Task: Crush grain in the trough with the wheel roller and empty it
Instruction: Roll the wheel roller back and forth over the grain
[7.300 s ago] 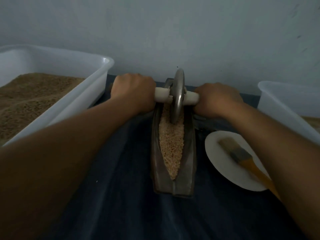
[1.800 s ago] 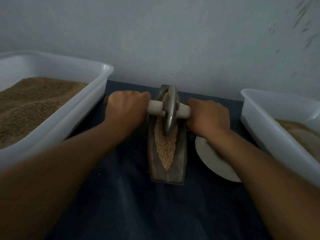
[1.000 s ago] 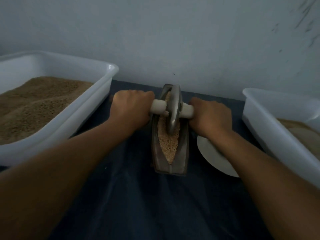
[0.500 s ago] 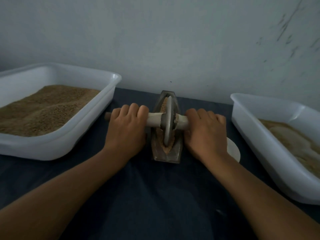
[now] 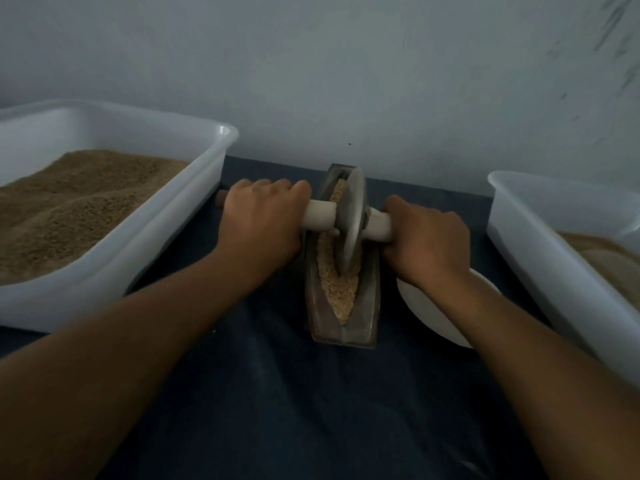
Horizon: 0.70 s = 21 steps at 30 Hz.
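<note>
Metal wheel roller stands upright in the narrow trough, near the middle of the table's far edge, its rim bedded in pale grain. Compared with half a second earlier, the wheel sits slightly farther from the trough's near tip, exposing more grain there; this suggests a further rolling pass, so crushing is judged to be in progress and emptying not yet begun. The left hand is curled around the axle handle on the wheel's left; the right hand is clamped likewise on the handle's right end, so the wheel lies between the two fists, close to each. Grain fills the trough on both sides of the wheel. A white tub of brown grain stands at the table's left edge, a second tub at the right, and a white plate lies just right of the trough, partly hidden by the right forearm.
</note>
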Tool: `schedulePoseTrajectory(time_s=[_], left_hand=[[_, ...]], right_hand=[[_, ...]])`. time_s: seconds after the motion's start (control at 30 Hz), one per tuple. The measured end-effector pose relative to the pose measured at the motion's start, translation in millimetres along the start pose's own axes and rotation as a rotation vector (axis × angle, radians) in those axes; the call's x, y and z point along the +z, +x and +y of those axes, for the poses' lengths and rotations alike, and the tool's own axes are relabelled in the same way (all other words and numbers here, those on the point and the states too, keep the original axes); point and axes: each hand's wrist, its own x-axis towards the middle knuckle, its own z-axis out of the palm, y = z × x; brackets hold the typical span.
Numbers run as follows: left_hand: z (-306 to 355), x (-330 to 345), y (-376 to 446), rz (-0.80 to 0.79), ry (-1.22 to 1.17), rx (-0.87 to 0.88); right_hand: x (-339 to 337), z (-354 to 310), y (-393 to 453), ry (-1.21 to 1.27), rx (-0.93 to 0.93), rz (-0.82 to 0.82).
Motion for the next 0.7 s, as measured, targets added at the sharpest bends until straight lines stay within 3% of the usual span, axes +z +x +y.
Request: schedulePoseTrajectory(time_s=[0.17,0.37,0.53,0.7], left_hand=[[-4,10,38,-0.209,0.070,-0.109],[-8,15,69,-0.306,0.107,-0.053],[-12,17,72,-0.333,0.088,-0.037],[-11,15,52,-0.283,0.038,-0.070]], right_hand=[[6,8,43,-0.007,0.031,-0.214],[18,23,74,0.009,-0.005,-0.421],[17,23,74,0.039,0.001,-0.445],[6,13,61,-0.023,-0.006,-0.320]])
